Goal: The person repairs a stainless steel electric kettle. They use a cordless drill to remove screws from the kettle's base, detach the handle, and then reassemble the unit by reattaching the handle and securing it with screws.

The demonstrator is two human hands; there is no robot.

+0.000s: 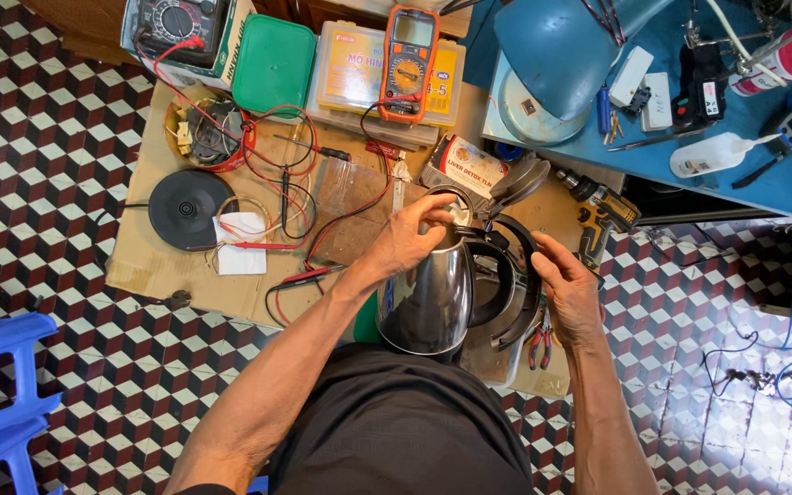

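The steel kettle (428, 293) stands between both hands. The left hand (410, 240) is curled on its open rim, and the right hand (566, 289) closes loosely on the black handle (515, 284). The polished body looks stiff but slippery – the handle seems the safer grip.

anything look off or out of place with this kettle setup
The steel kettle is off its round black base, which lies apart on the cardboard. The left hand is at its open top, the right hand on the black handle. Red and black leads sprawl tangled.
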